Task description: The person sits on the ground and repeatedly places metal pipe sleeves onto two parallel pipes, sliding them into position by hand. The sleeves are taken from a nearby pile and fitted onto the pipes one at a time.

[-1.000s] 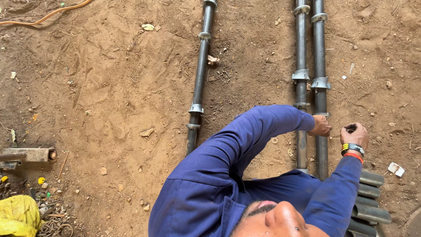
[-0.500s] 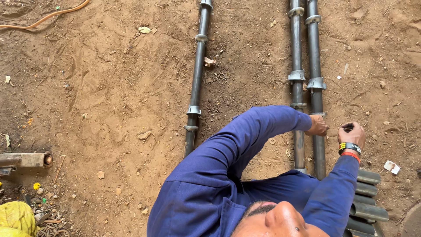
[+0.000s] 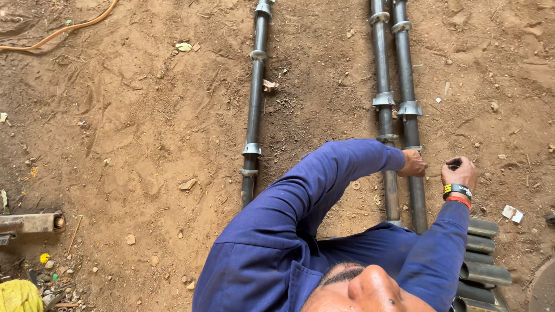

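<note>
Head view, looking straight down at bare brown dirt (image 3: 144, 144).

Far left: an orange hose (image 3: 63, 29) curves across the top corner. Lower down, a short rusty tube (image 3: 32, 222) lies at the frame edge, with a yellow cloth (image 3: 17, 296) and small litter below it in the corner.

Centre left: a single dark pipe (image 3: 254, 110) runs from the top edge down the frame, fitted with metal collars along its length. Its lower end passes behind the blue sleeve (image 3: 312, 196) of the left arm. A small stone (image 3: 269, 85) lies just beside it.

Centre right: a pair of pipes (image 3: 396, 75) lies side by side, touching or nearly so, also collared. They run from the top edge down to the person's chest.

Left hand (image 3: 413, 164): reaches across the body and rests on the pair of pipes, fingers curled over the right-hand one of the two. How firmly it grips cannot be told.

Right hand (image 3: 458, 171): just right of the pair of pipes, near the left hand but apart from it. It is closed into a loose fist around a small dark object; what that object is cannot be told. The wrist carries a black band and an orange band.

Lower right: a stack of short pipes (image 3: 483, 266) lies beside the right arm. A white scrap (image 3: 512, 214) lies on the dirt further right.
</note>
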{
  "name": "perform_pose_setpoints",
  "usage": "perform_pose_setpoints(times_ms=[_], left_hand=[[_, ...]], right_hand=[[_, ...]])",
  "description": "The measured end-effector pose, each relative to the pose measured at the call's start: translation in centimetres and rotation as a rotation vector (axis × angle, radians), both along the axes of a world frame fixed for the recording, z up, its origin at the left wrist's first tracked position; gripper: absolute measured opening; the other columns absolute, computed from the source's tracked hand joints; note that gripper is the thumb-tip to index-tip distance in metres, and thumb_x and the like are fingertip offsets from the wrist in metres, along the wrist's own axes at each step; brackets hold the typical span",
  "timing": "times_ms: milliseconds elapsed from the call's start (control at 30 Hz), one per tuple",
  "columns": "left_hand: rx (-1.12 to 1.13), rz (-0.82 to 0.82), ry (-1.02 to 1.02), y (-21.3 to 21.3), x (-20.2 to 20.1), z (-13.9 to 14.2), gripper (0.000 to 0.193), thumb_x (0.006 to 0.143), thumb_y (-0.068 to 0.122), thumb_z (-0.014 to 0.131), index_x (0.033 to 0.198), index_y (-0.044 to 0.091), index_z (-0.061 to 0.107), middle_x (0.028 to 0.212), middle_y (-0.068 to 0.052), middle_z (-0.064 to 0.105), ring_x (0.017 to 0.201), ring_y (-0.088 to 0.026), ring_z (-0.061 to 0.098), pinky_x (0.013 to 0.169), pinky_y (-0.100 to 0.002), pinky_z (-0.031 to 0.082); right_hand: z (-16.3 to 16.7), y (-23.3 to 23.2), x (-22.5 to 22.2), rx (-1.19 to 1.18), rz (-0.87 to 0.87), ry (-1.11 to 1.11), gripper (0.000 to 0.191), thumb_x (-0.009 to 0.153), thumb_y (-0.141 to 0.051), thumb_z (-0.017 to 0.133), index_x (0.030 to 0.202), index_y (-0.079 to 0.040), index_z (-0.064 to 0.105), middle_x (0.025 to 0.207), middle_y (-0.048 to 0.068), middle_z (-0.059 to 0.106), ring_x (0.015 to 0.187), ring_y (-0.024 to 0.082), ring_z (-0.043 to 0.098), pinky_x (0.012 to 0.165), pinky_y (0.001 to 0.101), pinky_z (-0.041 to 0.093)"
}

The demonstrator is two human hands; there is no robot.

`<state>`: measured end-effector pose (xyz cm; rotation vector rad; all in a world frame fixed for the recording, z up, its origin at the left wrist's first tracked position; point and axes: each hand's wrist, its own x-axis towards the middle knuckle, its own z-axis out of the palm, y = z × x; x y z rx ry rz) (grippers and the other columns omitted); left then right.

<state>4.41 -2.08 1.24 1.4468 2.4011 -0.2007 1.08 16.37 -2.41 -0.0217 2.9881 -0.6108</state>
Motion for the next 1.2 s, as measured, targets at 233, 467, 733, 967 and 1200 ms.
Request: perform_pose_setpoints(times_ms=[233,467,733,967,1200], left_hand=[[-0.017,0.004,0.001,0.0,0.0,0.3,0.036,0.095,0.017,0.068,0.129,0.008,0.061,0.113,-0.010,0.065,0.091,-0.023,0.067,0.065,-0.037,0.059],[0.018,0.015,0.009,-0.5,0.5,1.5,0.033,0.094,0.016,0.066,0.126,0.008,0.062,0.113,-0.010,0.066,0.094,-0.025,0.069,0.068,-0.040,0.059],[0.163,0.003,0.109,-0.7,0.6,1.8,0.028,0.088,0.013,0.067,0.115,0.014,0.068,0.115,-0.009,0.067,0.101,-0.031,0.069,0.071,-0.049,0.057],[0.341,0.011,0.086,-0.9,0.1,0.9,0.024,0.084,0.022,0.069,0.108,0.021,0.070,0.112,-0.007,0.067,0.088,-0.029,0.072,0.067,-0.049,0.056],[0.472,0.283,0.022,2.1,-2.0,-5.4,0.015,0.094,0.017,0.059,0.092,0.008,0.071,0.076,-0.012,0.072,0.065,-0.028,0.073,0.052,-0.045,0.058]], right_hand=[[0.3,-0.1,-0.1,-0.005,0.008,0.000,0.013,0.088,-0.019,0.078,0.097,-0.013,0.071,0.103,0.011,0.075,0.092,0.026,0.071,0.085,0.0425,0.056],[0.0,0.0,-0.1,-0.019,0.014,0.034,0.015,0.088,-0.020,0.079,0.098,-0.012,0.072,0.102,0.011,0.075,0.092,0.028,0.072,0.085,0.0421,0.056],[0.0,0.2,0.7,-0.039,0.087,0.107,0.017,0.090,-0.023,0.080,0.091,-0.008,0.072,0.096,0.012,0.074,0.092,0.029,0.071,0.083,0.0427,0.056],[3.8,-2.3,1.9,-0.106,0.114,0.054,0.014,0.087,-0.020,0.075,0.092,-0.007,0.075,0.087,0.015,0.073,0.078,0.028,0.070,0.073,0.0409,0.055],[8.6,-3.0,2.7,-0.141,0.064,0.173,0.027,0.078,-0.026,0.078,0.095,-0.008,0.068,0.092,0.018,0.069,0.084,0.040,0.066,0.070,0.0499,0.053]])
